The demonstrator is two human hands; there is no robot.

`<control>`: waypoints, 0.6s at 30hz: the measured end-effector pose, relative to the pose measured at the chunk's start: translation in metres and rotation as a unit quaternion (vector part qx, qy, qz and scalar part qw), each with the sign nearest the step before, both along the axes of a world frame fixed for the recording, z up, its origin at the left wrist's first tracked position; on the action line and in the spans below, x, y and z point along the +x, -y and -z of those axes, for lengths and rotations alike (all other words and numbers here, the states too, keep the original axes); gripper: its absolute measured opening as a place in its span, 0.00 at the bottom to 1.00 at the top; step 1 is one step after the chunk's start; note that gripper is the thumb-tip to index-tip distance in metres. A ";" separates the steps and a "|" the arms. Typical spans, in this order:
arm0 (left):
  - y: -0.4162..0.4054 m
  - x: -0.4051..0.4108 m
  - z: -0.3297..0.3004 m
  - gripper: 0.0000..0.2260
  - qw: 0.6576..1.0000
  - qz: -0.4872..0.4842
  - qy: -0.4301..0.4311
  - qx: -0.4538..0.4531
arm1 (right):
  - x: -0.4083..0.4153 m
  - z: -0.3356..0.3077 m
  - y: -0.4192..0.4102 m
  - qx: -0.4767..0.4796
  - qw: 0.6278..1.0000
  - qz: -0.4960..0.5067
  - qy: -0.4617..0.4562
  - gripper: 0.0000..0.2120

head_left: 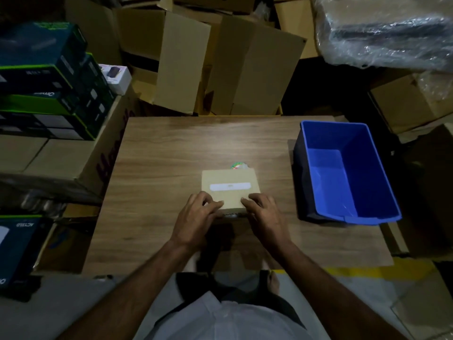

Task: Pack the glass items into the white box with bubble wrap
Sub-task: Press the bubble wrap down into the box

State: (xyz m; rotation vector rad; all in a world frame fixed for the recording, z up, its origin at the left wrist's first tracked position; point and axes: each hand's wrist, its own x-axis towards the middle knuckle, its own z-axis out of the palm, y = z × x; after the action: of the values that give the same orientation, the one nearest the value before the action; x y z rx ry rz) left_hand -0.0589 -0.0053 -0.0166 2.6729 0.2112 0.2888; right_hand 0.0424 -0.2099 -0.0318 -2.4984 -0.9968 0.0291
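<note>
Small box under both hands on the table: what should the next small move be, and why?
Probably lift the near edge to open the box. It lies closed and flat on the table, and the left hand and right hand already rest their fingers on that near edge. No glass or bubble wrap shows on the table.

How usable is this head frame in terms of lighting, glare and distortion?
Head view: dim overall, with one light pool on the wooden table around the small box that both hands touch; its white label is blown out and unreadable. Glare streaks the plastic wrap top right. Wide-angle bending bows the edges; the stacked boxes on the left fall into shadow.
</note>
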 end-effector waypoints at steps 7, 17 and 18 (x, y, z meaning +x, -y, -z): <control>0.003 -0.006 0.019 0.11 1.000 -0.001 -0.018 0.013 | -0.001 0.015 0.005 0.005 1.000 -0.005 -0.024 0.24; 0.002 -0.012 0.052 0.24 0.998 0.034 0.010 0.055 | -0.006 0.030 0.007 -0.068 0.997 -0.032 0.022 0.20; -0.001 -0.009 0.052 0.27 0.997 0.040 0.010 0.059 | -0.003 0.028 0.005 -0.067 0.997 -0.033 0.025 0.20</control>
State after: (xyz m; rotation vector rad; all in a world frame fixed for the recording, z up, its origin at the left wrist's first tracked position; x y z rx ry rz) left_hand -0.0680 -0.0043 -0.0688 2.7862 0.0824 0.3113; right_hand 0.0393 -0.2149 -0.0595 -2.5964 -1.1330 0.0568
